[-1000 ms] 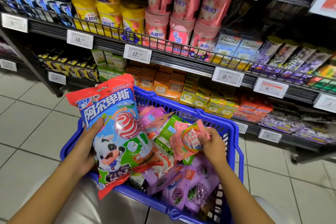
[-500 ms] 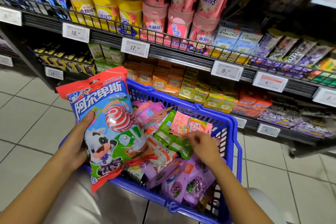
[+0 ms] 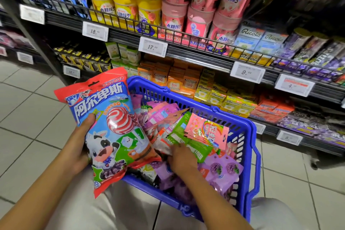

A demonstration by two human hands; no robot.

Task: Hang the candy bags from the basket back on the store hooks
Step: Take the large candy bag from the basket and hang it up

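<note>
We see basket on lap, before shelves. Large lollipop bag at basket's left edge, leaning over rim, held by left hand from left side. Right hand inside basket, on heap of candy bags. Skittles packet on top of heap, right of lollipop bag, just behind right hand. Grape candy bags right of right hand, near basket's right wall. Price tags along shelf edges behind basket.

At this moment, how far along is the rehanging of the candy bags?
Nothing looks hung yet; no hooks are in view. In hand: the left hand holds the big lollipop bag over the blue basket; the right hand digs among the bags. Left: the basket's whole pile, including the pink Skittles bags.
</note>
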